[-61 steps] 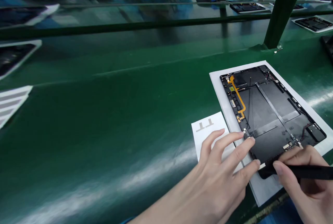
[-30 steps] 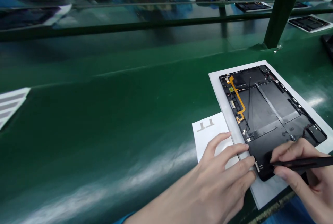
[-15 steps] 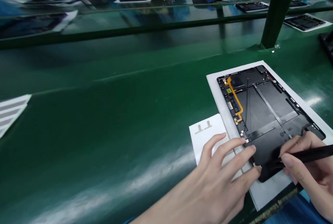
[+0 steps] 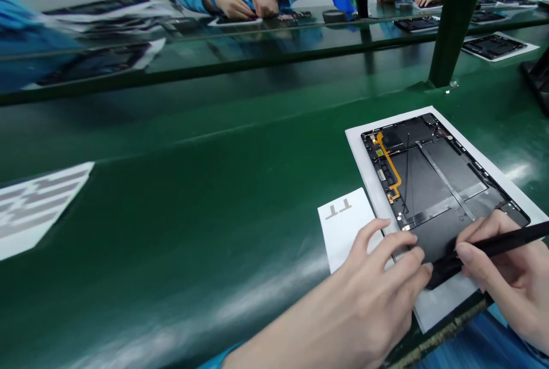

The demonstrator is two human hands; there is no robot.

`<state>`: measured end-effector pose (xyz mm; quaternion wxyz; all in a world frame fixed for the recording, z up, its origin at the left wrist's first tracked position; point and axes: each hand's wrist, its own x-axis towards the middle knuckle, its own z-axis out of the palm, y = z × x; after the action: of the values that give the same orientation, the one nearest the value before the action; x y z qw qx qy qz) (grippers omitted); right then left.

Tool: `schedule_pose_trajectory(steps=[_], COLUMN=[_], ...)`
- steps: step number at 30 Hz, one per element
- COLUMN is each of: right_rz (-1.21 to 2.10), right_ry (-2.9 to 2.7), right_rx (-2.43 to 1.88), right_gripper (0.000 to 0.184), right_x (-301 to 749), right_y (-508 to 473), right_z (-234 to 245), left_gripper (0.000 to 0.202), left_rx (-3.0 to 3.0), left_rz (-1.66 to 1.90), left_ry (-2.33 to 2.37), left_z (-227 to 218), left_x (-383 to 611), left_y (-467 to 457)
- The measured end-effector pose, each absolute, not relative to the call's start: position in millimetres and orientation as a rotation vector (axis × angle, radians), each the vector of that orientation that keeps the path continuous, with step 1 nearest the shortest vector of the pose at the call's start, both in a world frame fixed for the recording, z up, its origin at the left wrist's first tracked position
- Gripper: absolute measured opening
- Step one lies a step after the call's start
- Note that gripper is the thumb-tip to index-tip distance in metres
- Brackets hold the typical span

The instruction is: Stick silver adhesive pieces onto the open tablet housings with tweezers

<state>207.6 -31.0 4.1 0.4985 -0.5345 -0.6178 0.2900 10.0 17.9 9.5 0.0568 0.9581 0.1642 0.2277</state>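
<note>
We see a matt black tablet housing [image 4: 429, 186] with a thin, glossy orange flex cable [image 4: 388, 166], resting on smooth, matt white paper [image 4: 454, 300]. The black plastic spudger [image 4: 501, 248] looks smooth, and the green worktop [image 4: 171, 203] shines with a glossy finish.

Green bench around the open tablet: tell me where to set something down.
Bare green mat lies left of the white T-marked card, reaching to the striped paper. Crowded: the tablet on its white sheet, under the left hand and right hand.

tablet housing [image 4: 429, 186] on paper sheet [image 4: 454, 300] | label card [image 4: 341, 231] left of sheet | both on workbench [image 4: 171, 214]
</note>
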Motion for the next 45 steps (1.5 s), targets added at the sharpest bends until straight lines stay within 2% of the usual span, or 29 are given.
schedule_pose_trajectory(steps=[7,30,38,45], right_rz=[0.711,0.782,0.767,0.690], right_ry=[-1.566,-1.572,-1.548,-1.566], right_rx=[-1.274,-1.274,-1.337,-1.403], right_gripper=[0.014,0.011,0.012,0.013], right_x=[208.6,206.9,204.6,204.6], right_y=[-29.2,-27.7,-29.6,-29.1], right_z=[1.7,6.1,8.2,10.3], left_gripper=[0.023,0.023,0.025,0.025], left_rx=[2.827,2.669,2.660,2.662], left_rz=[0.747,0.685,0.686,0.732], left_ry=[0.322,0.420,0.453,0.411], left_z=[7.0,4.8,14.0,4.0], left_x=[3.3,6.0,6.5,5.6], left_y=[22.0,23.9,23.3,24.3])
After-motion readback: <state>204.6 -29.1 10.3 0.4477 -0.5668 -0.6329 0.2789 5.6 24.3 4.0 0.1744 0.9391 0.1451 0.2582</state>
